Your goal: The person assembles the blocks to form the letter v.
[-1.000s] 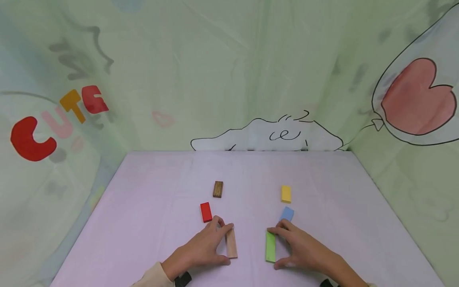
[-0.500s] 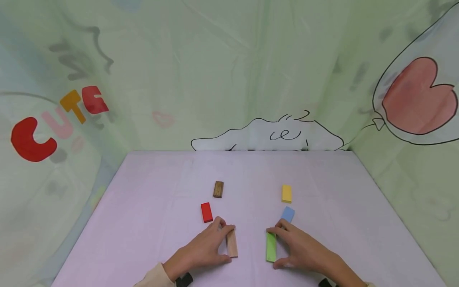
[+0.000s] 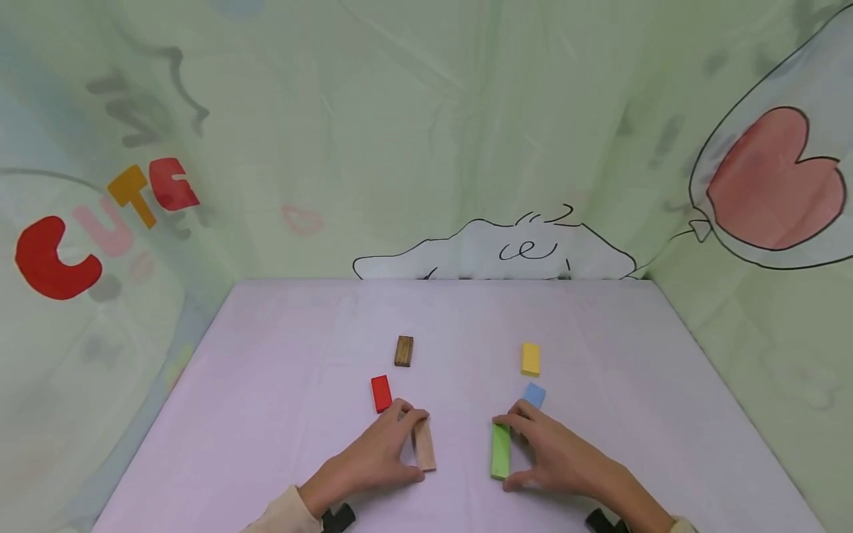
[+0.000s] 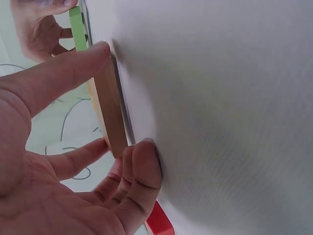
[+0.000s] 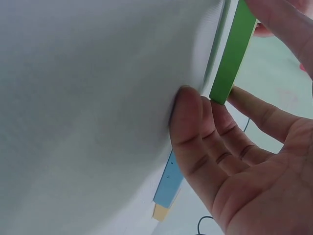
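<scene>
A plain light wooden block (image 3: 424, 446) is pinched lengthwise by my left hand (image 3: 376, 455), thumb at its near end and fingertips at its far end. In the left wrist view the same wooden block (image 4: 110, 110) lies close along the white surface, with a thin dark shadow beside it. My right hand (image 3: 566, 455) pinches a green block (image 3: 500, 451) by its two ends in the same way. The right wrist view shows this green block (image 5: 234, 54) with the fingertips at its lower end. The two blocks stand roughly parallel, with a gap between them.
Past the left hand lie a red block (image 3: 381, 394) and a dark brown block (image 3: 403, 351). Beyond the right hand are a blue block (image 3: 534, 394), partly covered by the fingers, and a yellow block (image 3: 530, 360). A drawn-on cloth wall (image 3: 400, 148) rises behind the table (image 3: 280, 355).
Both hands have shifted slightly away from the person, the wooden and green blocks moving along with them. Their grips look the same, and the other blocks stay put.
</scene>
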Demonstrator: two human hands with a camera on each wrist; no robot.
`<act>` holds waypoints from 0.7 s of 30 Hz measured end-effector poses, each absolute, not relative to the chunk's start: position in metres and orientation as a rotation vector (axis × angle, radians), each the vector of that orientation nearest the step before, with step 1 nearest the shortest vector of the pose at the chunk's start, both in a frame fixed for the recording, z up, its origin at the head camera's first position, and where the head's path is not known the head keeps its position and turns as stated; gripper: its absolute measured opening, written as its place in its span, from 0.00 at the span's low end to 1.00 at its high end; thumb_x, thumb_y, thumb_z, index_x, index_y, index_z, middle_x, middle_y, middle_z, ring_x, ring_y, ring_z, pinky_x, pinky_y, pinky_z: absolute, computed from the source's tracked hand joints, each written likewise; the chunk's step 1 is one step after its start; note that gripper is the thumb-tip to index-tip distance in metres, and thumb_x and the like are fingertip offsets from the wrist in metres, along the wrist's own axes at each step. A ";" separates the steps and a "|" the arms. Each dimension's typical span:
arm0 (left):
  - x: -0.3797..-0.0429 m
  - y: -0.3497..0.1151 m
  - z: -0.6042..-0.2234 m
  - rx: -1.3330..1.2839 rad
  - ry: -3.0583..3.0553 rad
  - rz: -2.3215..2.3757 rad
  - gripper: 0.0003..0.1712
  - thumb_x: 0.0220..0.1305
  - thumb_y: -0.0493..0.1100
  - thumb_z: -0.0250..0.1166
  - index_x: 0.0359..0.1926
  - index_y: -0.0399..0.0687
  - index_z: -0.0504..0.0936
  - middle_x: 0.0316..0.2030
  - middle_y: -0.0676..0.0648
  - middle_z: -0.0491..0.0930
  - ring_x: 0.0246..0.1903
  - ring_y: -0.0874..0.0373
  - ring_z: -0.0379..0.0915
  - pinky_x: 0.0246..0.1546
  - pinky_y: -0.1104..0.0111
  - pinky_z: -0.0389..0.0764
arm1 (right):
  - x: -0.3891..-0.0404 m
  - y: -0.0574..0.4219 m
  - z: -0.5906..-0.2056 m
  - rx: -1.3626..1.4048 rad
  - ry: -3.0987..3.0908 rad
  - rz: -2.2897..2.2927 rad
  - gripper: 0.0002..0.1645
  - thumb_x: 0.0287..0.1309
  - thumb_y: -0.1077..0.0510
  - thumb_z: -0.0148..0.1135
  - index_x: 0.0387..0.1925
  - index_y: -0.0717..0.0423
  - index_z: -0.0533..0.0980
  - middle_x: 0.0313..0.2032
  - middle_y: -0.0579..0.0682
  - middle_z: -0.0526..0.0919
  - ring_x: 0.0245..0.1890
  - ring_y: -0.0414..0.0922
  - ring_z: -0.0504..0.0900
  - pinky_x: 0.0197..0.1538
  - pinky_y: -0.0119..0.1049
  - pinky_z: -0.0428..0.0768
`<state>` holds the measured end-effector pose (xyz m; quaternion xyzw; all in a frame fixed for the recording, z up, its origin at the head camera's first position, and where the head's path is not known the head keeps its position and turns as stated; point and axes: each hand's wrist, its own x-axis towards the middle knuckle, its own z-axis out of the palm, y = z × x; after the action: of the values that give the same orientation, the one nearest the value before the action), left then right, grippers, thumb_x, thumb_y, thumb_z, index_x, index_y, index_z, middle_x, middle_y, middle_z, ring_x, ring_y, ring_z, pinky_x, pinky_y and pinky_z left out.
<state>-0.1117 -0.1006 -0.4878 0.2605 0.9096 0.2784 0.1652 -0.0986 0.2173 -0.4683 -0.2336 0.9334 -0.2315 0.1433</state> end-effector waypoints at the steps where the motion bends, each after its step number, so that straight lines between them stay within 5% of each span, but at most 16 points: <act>1: -0.112 -0.101 -0.488 0.736 2.592 0.802 0.46 0.55 0.49 0.81 0.73 0.48 0.72 0.61 0.50 0.71 0.53 0.62 0.71 0.52 0.71 0.81 | -0.099 0.217 -0.468 -0.680 2.695 -0.671 0.52 0.42 0.33 0.85 0.66 0.51 0.78 0.53 0.41 0.73 0.44 0.35 0.73 0.48 0.33 0.80; 21: -0.126 -0.092 -0.486 0.652 2.557 0.887 0.46 0.56 0.46 0.80 0.74 0.47 0.71 0.63 0.48 0.69 0.38 0.67 0.71 0.39 0.76 0.78 | -0.114 0.203 -0.468 -0.652 2.742 -0.698 0.52 0.41 0.40 0.88 0.66 0.52 0.77 0.51 0.44 0.72 0.37 0.36 0.69 0.37 0.28 0.70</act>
<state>-0.1256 -0.0923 -0.4859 0.2305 0.9038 0.3135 0.1780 -0.1139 0.2033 -0.4683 -0.2229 0.9376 -0.2388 0.1189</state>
